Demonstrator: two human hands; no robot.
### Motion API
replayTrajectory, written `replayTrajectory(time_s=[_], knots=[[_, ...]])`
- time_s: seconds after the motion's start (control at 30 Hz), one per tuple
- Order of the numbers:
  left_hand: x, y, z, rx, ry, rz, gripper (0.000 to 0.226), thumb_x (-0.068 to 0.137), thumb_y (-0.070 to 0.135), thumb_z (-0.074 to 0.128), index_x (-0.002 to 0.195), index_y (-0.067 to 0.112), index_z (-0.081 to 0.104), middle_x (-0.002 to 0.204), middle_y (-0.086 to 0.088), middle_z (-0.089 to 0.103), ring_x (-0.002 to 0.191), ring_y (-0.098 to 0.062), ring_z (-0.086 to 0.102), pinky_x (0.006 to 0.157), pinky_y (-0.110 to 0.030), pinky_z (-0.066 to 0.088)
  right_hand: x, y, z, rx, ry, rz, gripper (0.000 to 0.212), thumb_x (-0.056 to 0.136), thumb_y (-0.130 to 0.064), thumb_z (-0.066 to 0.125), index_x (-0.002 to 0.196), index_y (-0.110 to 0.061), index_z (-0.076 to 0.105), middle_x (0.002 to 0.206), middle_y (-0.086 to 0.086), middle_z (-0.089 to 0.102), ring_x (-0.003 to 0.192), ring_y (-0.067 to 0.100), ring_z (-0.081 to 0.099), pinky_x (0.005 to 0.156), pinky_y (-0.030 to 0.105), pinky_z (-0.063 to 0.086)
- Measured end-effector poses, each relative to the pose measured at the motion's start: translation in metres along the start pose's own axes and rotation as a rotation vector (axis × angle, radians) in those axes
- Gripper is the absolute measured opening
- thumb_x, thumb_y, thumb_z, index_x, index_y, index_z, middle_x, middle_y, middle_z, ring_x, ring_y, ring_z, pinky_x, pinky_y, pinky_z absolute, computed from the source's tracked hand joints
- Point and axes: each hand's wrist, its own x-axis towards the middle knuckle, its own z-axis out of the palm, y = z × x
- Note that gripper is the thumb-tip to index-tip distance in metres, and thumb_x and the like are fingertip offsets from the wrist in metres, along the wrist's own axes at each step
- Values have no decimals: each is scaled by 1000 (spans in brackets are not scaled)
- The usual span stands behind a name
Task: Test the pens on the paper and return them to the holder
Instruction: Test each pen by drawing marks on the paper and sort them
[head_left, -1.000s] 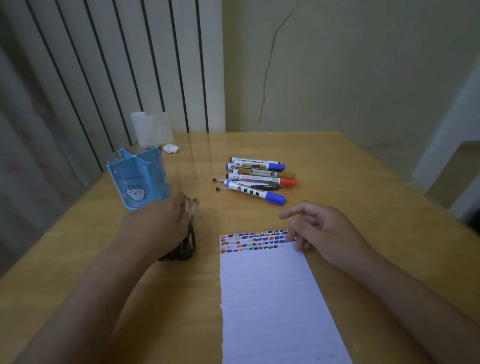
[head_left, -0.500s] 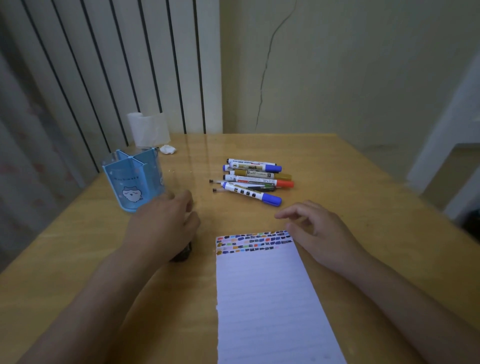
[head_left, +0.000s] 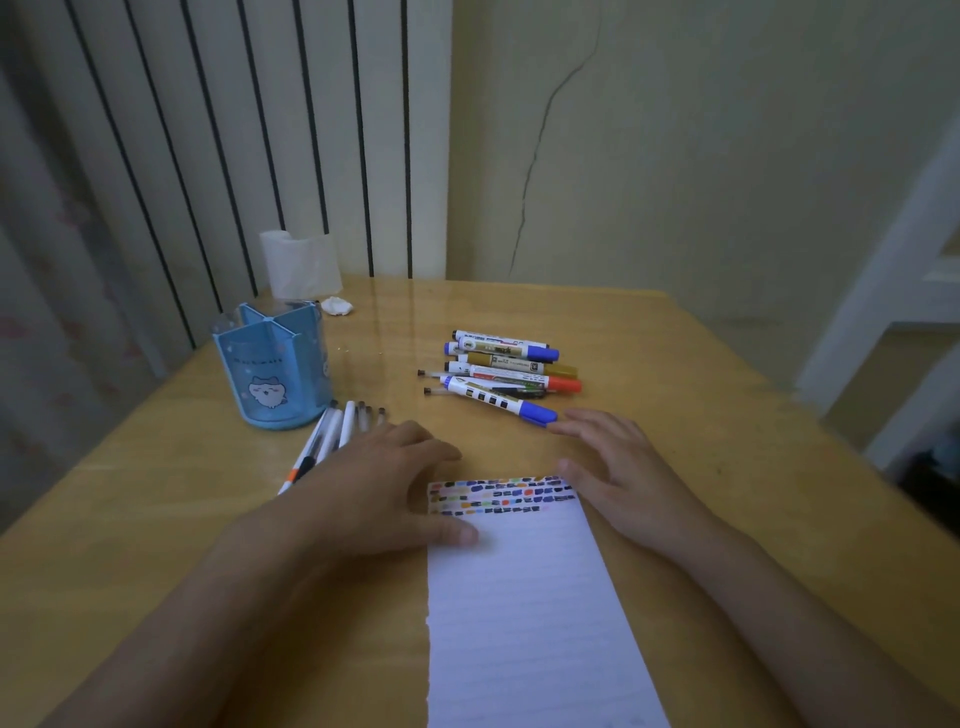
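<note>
**Desk with test sheet, loose pens and empty-looking holder**

Nearest, lower centre: lined paper (head_left: 524, 613) lying flat on a glossy yellow-brown wooden table (head_left: 675, 364), left edge torn, top band filled with rows of small coloured test strokes.

Left hand (head_left: 374, 488), centre of the frame: palm down, fingers relaxed and fairly straight, holding nothing; thumb tip resting on the paper's left edge. Right hand (head_left: 618, 467), right of centre: palm down, fingers spread and loosely bent, gripping nothing, thumb at the paper's top right corner.

Slim pens (head_left: 332, 436), partly under the left hand: a fanned cluster of white barrels pointing toward the upper right, just beside the holder's base.

Pen holder (head_left: 272, 364), left of centre: blue, round, divided into compartments, cartoon figure on the front, upright; its contents cannot be made out.

Markers (head_left: 506, 374), centre, beyond the right hand: a loose pile, caps blue, orange and gold, two thin pens among them.

Far left corner of the table: white tissue roll (head_left: 298, 262), crumpled white scrap (head_left: 336, 305) beside it.

Beyond: white panelling with dark vertical lines (head_left: 249, 130) upper left; cream wall with a long crack (head_left: 540, 150).

Against the frame half a second back: the left hand lay over the slim pens, hiding them; it now sits further right, at the paper, and the pens lie uncovered. The right hand is slightly nearer the markers.
</note>
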Motion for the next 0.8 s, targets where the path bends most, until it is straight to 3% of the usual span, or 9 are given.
replayTrajectory(time_s=[0.17,0.33,0.5,0.63,0.8], knots=[[2,-2,2,-1,13,33,82,67,83,62,138,44,45,137,20,40,121,-3,39,100,-29,43,-4,-1,0,-118,-145,54,63,93,-56,36,151,-32,39,162,-11,26,152,11,14,122,28,11],[3,-4,5,-8,11,35,80,69,80,63,138,43,47,136,17,41,121,-6,40,101,-31,43,0,-6,-4,-107,-127,41,47,106,-39,40,153,-33,36,162,-10,27,152,13,16,123,30,12],[4,-5,3,-16,7,37,78,70,78,65,137,43,48,136,15,42,121,-6,41,102,-32,44,24,-12,-2,-132,-113,18,43,105,-32,48,148,-29,46,160,-6,32,148,16,23,114,24,17],[4,-4,3,-34,-1,33,76,70,77,66,136,44,48,136,16,42,121,-6,42,101,-32,45,41,-17,1,-85,58,55,34,99,-29,58,133,-26,58,136,-9,58,128,13,45,93,21,34],[2,-6,3,-26,10,40,75,69,78,65,135,44,50,135,17,43,120,-5,41,101,-32,44,59,-14,12,-129,120,130,33,94,-40,65,124,-28,64,119,-12,66,115,11,51,85,26,43]])
